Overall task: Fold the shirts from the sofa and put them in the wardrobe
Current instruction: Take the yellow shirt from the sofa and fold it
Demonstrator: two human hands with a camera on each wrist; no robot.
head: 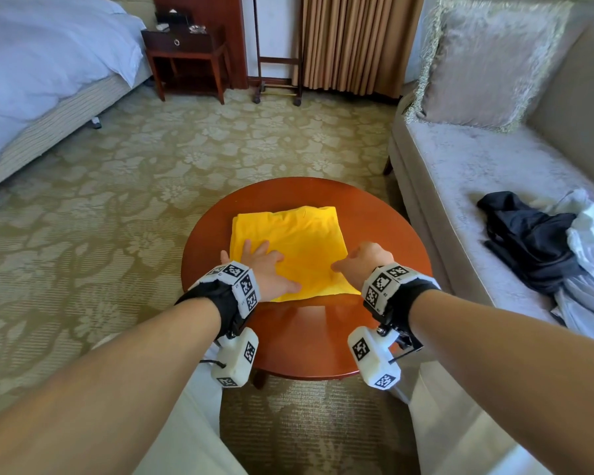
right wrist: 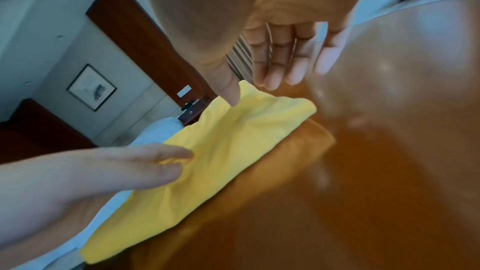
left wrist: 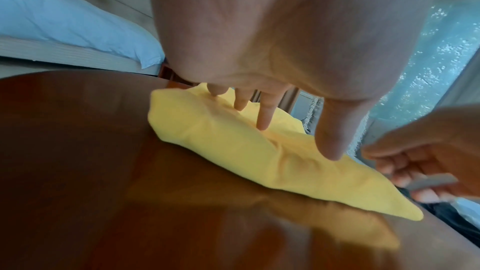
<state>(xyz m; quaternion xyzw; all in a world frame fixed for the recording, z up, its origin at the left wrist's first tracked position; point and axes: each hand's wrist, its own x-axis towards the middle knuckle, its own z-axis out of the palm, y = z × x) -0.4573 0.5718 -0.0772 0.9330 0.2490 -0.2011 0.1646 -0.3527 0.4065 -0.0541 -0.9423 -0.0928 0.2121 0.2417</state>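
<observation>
Yellow shirt (head: 288,248) folded on round table (head: 323,344), long axis left-right; left hand (head: 264,269) flat on near-left part, right hand (head: 366,265) relaxed, empty, touching near-right edge.

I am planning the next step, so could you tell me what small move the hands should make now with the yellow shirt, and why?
Probably slide both hands under the yellow shirt and lift it. It already lies folded on the round table; the left hand rests flat on it, and the right hand hovers at its right edge, thumb touching, gripping nothing. More clothes wait on the sofa.
</observation>
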